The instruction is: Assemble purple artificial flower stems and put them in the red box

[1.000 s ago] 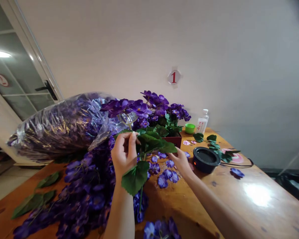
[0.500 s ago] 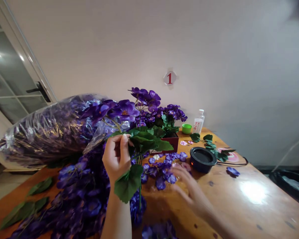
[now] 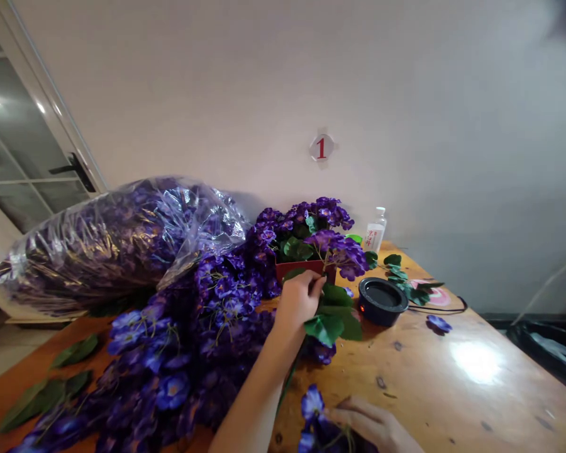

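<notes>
**Wooden table (image 3: pixel 434 384): left hand (image 3: pixel 298 301) closed on a leafy stem (image 3: pixel 290 377)**

Near right, the right hand (image 3: pixel 368 423) lies nearest the viewer, its fingers (image 3: pixel 353 409) curled at a blue flower spray (image 3: pixel 314 415); whether they grip it cannot be told. Farther off and to the left, the left hand grips the stem. The stem's long axis runs near to far, tilted, with its purple flower head (image 3: pixel 339 251) pointing far and right, beyond the hand. To the left lies a heap of purple flowers (image 3: pixel 179 327). Farther on stand a red box (image 3: pixel 306 270), a black round base (image 3: pixel 382 301) and a bottle (image 3: pixel 375 229). A bulging plastic bag (image 3: pixel 99 245) lies far left.
</notes>
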The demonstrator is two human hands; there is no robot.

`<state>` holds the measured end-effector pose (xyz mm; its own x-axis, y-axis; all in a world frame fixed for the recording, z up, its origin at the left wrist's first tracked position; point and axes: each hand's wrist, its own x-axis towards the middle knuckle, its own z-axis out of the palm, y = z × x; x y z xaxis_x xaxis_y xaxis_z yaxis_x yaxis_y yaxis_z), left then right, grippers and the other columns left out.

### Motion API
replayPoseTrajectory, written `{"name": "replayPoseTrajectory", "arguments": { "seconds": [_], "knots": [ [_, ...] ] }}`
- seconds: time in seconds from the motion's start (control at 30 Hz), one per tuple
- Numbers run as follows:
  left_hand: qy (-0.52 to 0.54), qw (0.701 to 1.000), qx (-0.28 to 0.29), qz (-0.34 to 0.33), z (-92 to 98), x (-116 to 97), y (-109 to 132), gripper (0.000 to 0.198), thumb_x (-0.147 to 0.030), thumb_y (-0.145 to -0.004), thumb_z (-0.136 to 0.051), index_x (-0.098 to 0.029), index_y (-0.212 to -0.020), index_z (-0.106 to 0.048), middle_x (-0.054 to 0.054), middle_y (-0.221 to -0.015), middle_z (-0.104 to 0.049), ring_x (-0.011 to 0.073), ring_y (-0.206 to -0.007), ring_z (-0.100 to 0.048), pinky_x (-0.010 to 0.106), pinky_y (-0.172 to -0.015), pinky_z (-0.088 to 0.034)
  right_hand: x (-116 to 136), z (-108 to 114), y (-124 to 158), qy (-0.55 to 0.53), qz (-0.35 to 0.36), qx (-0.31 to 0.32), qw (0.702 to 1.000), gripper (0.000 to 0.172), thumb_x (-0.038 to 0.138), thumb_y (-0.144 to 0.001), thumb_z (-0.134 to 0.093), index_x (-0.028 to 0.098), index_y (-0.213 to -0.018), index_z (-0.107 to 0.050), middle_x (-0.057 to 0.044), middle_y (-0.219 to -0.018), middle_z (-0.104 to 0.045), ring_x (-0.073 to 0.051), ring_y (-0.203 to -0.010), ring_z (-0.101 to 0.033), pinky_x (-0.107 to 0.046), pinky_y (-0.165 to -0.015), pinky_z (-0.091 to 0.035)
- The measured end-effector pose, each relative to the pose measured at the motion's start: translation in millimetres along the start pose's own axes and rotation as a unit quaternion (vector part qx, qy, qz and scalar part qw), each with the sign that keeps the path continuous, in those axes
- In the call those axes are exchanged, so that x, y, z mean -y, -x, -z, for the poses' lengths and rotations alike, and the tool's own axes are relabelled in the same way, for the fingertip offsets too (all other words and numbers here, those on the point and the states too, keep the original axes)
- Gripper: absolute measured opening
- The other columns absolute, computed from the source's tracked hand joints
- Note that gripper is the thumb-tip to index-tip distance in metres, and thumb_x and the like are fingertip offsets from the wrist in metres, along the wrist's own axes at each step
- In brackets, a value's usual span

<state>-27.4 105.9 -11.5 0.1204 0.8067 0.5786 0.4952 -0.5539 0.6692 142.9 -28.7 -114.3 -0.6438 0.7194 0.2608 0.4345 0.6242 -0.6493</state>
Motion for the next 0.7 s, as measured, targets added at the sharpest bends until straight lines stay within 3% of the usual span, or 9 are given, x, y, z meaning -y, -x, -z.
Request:
{"name": "replayPoseTrajectory", "arguments": {
  "seconds": [0.1, 0.17, 0.33, 0.57, 0.7],
  "knots": [
    [0.011, 0.999, -0.028, 0.035, -29.7, 23, -9, 0.014, -0.024, -0.082, -0.058, -0.019, -0.07, -0.063, 0.001, -0.061, -0.068, 0.0142, -0.059, -0.065, 0.022, -0.064, -0.047, 1, 13, 10, 0.013, -0.012, -0.049, 0.999, 0.052, 0.024, -0.079, -0.067, 0.033, -0.128, -0.054, -0.006, -0.104, -0.068, -0.019, -0.091, -0.067, -0.025, -0.08, -0.053],
    [0.023, 0.997, -0.05, 0.047, -35.7, 34, -13, 0.016, -0.025, -0.083, -0.057, -0.018, -0.071, -0.063, 0.001, -0.063, -0.069, 0.0139, -0.06, -0.066, 0.022, -0.066, -0.048, -1, 16, 13, 0.024, 0.003, -0.07, 0.997, 0.053, 0.025, -0.079, -0.067, 0.033, -0.129, -0.053, -0.007, -0.103, -0.069, -0.019, -0.089, -0.068, -0.024, -0.079, -0.054],
    [0.053, 0.992, -0.082, 0.073, -29.5, 45, -17, 0.02, -0.03, -0.085, -0.055, -0.017, -0.076, -0.065, 0.003, -0.07, -0.072, 0.0147, -0.068, -0.068, 0.022, -0.07, -0.05, -8, 12, 16, 0.02, 0.025, -0.079, 0.996, 0.052, 0.023, -0.079, -0.067, 0.031, -0.129, -0.054, -0.008, -0.1, -0.07, -0.017, -0.087, -0.068, -0.021, -0.076, -0.054],
    [0.058, 0.99, -0.026, 0.123, -40.4, 63, -14, 0.014, -0.025, -0.08, -0.061, -0.014, -0.076, -0.069, 0.004, -0.068, -0.072, 0.014, -0.055, -0.066, 0.022, -0.054, -0.049, -5, 3, 13, 0.011, -0.014, -0.109, 0.994, 0.042, 0.026, -0.076, -0.068, 0.027, -0.118, -0.063, -0.007, -0.094, -0.072, -0.018, -0.081, -0.07, -0.022, -0.072, -0.055],
    [0.023, 0.992, -0.013, 0.122, -21.0, 51, -12, 0.012, -0.024, -0.08, -0.062, -0.016, -0.073, -0.069, 0.004, -0.066, -0.07, 0.0151, -0.058, -0.066, 0.022, -0.057, -0.047, 2, 19, 12, -0.001, -0.048, -0.157, 0.986, 0.04, 0.032, -0.078, -0.066, 0.026, -0.118, -0.064, -0.008, -0.092, -0.072, -0.02, -0.079, -0.069, -0.025, -0.07, -0.055]
  ]
}}
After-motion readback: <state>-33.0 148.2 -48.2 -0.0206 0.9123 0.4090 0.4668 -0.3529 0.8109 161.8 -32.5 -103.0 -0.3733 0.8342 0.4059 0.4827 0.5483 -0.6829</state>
